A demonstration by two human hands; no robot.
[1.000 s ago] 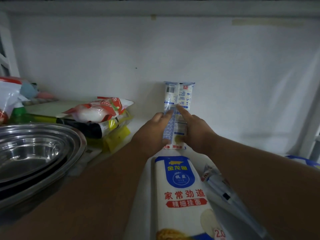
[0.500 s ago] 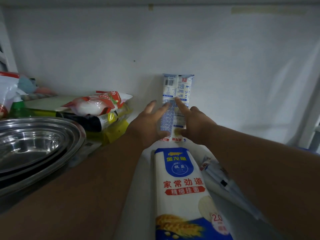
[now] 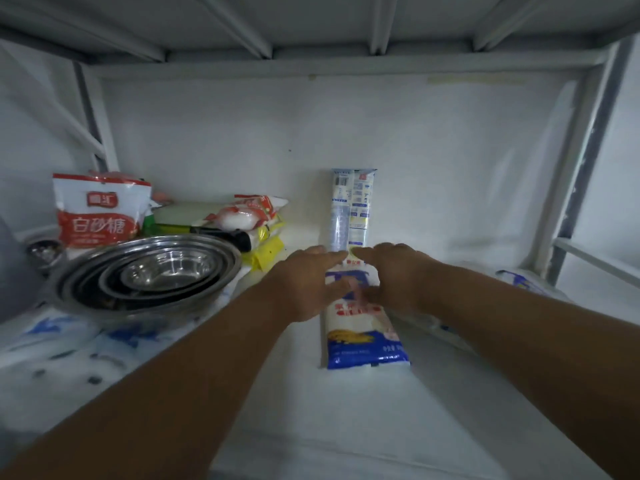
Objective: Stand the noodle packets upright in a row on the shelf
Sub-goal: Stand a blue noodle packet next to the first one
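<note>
One slim blue-and-white noodle packet (image 3: 353, 206) already stands upright against the back wall of the white shelf (image 3: 346, 420), while a second, flat white-and-blue noodle packet (image 3: 363, 327) lies lengthwise just in front of it, its far end under both hands. To stand it well, I judge each hand should take a long side near the far end, tip the packet up onto its near end, and set it beside the standing one, touching. Left hand (image 3: 304, 285) and right hand (image 3: 394, 275) hover over that far end, fingers spread and apart, neither clamped on anything; contact is blurred.
</note>
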